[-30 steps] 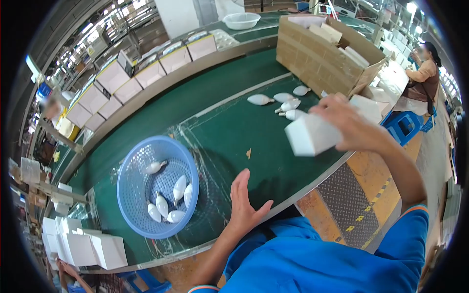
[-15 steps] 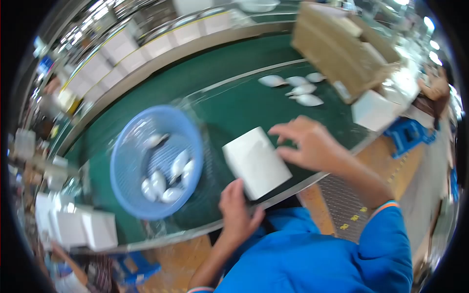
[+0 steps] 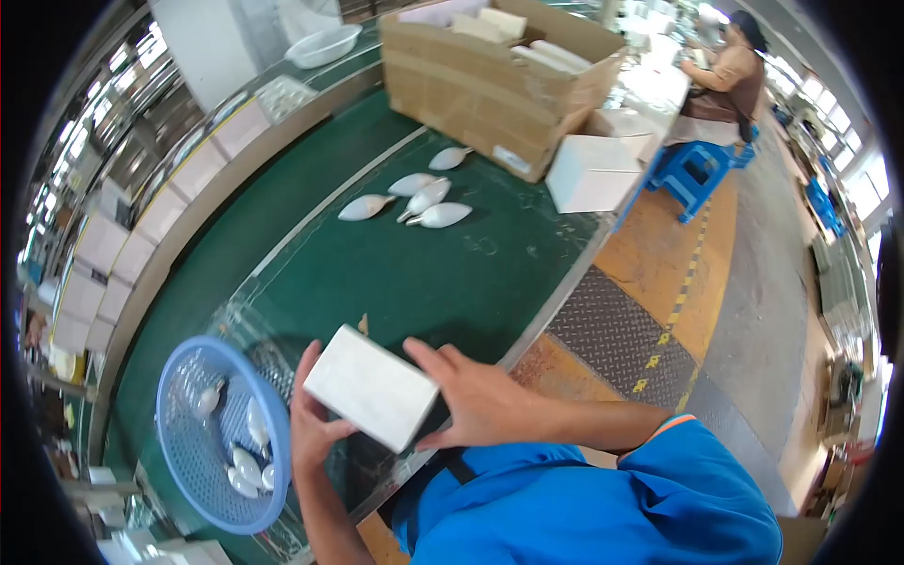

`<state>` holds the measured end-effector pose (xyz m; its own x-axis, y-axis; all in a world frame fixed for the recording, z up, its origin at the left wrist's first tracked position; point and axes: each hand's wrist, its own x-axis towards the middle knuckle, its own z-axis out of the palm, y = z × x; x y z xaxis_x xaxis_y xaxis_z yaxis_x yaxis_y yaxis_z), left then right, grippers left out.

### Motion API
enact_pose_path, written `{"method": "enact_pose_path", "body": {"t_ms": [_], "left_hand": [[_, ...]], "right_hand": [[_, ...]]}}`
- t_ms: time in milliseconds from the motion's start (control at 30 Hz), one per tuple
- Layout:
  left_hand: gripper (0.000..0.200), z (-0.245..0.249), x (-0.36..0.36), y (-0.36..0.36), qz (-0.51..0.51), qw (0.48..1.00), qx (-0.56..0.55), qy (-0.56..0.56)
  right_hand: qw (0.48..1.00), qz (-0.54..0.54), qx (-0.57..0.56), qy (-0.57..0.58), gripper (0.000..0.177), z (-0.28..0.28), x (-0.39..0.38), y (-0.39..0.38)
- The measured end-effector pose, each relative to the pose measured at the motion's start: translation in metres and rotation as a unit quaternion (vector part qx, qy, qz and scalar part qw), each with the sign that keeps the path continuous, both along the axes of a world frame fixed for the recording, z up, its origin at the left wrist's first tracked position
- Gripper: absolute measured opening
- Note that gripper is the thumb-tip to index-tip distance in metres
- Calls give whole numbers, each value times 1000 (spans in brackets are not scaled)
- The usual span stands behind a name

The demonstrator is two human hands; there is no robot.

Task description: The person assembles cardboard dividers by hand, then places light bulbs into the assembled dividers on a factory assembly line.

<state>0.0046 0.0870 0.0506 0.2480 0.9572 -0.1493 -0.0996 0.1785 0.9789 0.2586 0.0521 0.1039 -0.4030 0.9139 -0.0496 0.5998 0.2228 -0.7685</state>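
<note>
Near edge, green bench (image 3: 452,282): white carton (image 3: 370,387) clamped between left hand (image 3: 315,428) and right hand (image 3: 480,400). Likely light, thin-walled, crushable; hold by short ends.

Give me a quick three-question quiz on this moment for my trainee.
1. True or false: the white box lies flat on the green belt.
2. Where is the blue basket? A: just left of the left hand; B: inside the cardboard carton; C: on the floor.
3. How many loose bulbs lie on the belt near the carton?
Key: 1 false, the left hand and right hand hold it up. 2 A. 3 five.
</note>
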Motion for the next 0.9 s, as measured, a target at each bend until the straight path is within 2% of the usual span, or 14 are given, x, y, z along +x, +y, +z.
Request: {"method": "enact_pose_path", "body": {"t_ms": [33,133,267,300,367,433,467,533,567,600,667,733,833,900], "left_hand": [[127,5,10,-4,24,1000,6,16],[112,6,23,-23,62,942,221,244],[107,2,35,-57,124,903,256,323],[107,-9,29,-59,135,942,197,234],[107,-12,12,-51,140,930,227,254],[113,-11,8,-38,149,932,242,226],[113,-12,9,-32,155,932,240,222],[120,-15,10,-23,20,962,210,173],[123,-15,17,-27,28,978,127,165],[123,-17,25,-31,27,978,127,166],[124,-23,38,-37,131,923,218,288],[125,-28,42,-38,151,917,221,296],[126,-32,44,-38,188,928,212,241],[126,-29,43,-39,176,912,241,282]], "right_hand": [[1000,-11,0,26,110,-7,1,5],[997,73,-13,-3,111,-7,14,35],[989,140,-21,-34,110,10,24,70],[991,131,19,-20,99,9,25,76],[990,126,57,-13,89,10,31,83],[974,76,201,-69,60,17,35,88],[973,82,202,-74,60,23,32,86],[943,119,311,-24,41,38,18,71],[951,149,269,-29,38,45,9,60],[951,148,269,-28,38,47,1,55],[929,199,295,-104,38,49,-12,49],[913,204,336,-106,38,51,-18,59],[904,261,289,-177,48,62,-26,66],[870,323,257,-270,52,75,-35,66]]}}
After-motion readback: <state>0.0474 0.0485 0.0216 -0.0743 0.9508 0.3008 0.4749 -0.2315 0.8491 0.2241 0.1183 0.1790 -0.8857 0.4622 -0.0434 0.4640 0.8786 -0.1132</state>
